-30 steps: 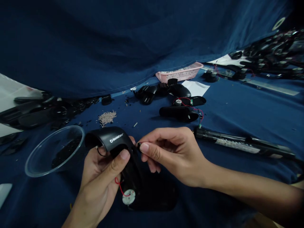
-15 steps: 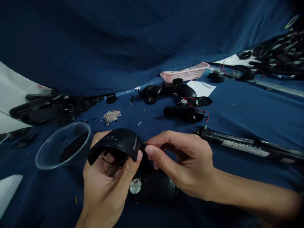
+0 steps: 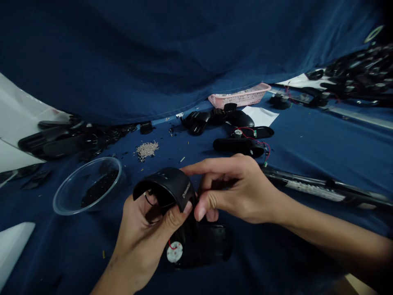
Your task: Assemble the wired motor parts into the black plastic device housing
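black casing [image 3: 167,179], pale lettering [image 3: 186,190], pink basket [image 3: 242,99], blue cloth [image 3: 310,151]

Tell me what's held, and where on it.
Left hand holds the black casing, thumb at its rim by the lettering. Right hand: hold can't be told.

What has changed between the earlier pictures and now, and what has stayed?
The left hand has turned the black housing, bringing its lettering to the right side. The right hand has opened its pinch; the small dark piece it held no longer shows. The clear tub and pink basket stayed put.
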`<act>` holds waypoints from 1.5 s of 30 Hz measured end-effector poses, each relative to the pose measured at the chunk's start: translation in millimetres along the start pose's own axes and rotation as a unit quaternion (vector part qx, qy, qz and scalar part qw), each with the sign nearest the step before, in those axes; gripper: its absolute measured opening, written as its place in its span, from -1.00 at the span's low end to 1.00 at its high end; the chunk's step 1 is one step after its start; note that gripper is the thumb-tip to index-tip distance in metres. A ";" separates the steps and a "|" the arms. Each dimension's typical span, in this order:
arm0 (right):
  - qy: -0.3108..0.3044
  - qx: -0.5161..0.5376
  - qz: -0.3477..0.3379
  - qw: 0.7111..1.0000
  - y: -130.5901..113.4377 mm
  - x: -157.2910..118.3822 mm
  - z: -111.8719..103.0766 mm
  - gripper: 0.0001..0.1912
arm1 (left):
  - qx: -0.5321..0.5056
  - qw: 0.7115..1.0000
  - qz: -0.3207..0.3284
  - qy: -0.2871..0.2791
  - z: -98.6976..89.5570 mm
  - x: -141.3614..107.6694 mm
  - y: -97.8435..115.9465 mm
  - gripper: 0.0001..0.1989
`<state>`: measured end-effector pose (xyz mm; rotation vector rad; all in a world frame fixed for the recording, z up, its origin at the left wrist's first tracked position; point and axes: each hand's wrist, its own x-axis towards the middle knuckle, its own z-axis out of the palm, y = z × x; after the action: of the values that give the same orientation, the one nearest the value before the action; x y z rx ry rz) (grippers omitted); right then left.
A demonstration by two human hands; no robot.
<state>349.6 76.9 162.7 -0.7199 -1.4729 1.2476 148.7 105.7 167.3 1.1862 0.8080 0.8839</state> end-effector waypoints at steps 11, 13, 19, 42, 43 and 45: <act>-0.024 0.100 0.122 0.987 4.4 14.5 -0.8 -0.59 | -0.038 0.999 0.032 0.022 5.4 2.7 -0.8 -0.70; -0.031 0.113 0.120 0.986 9.0 16.2 -2.1 -0.54 | -0.026 0.998 0.035 0.037 5.7 3.6 -0.9 -0.75; -0.066 0.181 0.097 0.976 20.6 16.0 -5.4 -0.51 | -0.027 0.999 0.020 -0.004 0.0 6.9 -2.4 -0.83; 0.021 0.116 0.016 0.993 33.5 13.0 4.4 -0.40 | -0.151 0.985 -0.085 0.001 5.5 15.2 -0.5 -0.98; 0.032 0.109 0.003 0.993 35.0 10.8 6.0 -0.44 | -0.160 0.983 -0.090 0.005 6.2 15.2 -1.1 -0.98; 0.047 0.097 -0.027 0.994 36.8 6.4 9.1 -0.53 | -0.170 0.982 -0.087 0.012 6.5 14.3 -2.7 -0.94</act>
<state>333.0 90.0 130.6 -0.5979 -1.2661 1.2778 161.1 115.4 165.0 0.7953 0.7342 0.8525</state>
